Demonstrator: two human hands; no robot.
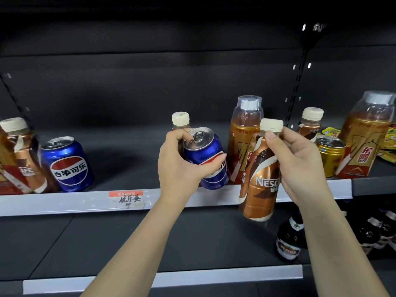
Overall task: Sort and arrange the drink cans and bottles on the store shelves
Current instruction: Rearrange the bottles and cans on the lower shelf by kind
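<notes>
Dark metal store shelving, black back panel, two tiers edged in pale grey price rail [64, 202]; a red-and-white handwritten price tag [126, 199] stuck on the upper rail near 6 o'clock of the open middle stretch.

Left hand [180, 168] wrapped round a tilted blue Pepsi aluminium can [206, 159], thumb across the label, fingers behind, can's base just inside the shelf edge. Right hand [300, 161] gripping a brown-and-cream Nescafé plastic bottle with cream cap [260, 179], held out in front of the rail, bottom hanging below the upper shelf's edge, thumb and fingers curled at the neck.

At 12 o'clock of the held can, a cream-capped coffee bottle [180, 120], mostly hidden behind the hand. Between the hands, a tall gold Dongpeng bottle with clear overcap [241, 136], standing near the edge. At 3 o'clock of the right hand, a gold can [330, 156], another cream-capped coffee bottle [310, 123] behind it, and a second tall gold overcapped bottle [364, 136]; yellow snack packets [389, 144] at far right.

At 9 o'clock, wide bare shelf floor [128, 159], then an upright blue Pepsi can [67, 163] just beside a coffee bottle [19, 155] at the left border.

On the lower tier at 5 o'clock, dark glass bottles [289, 241]; bare shelf left of them.
</notes>
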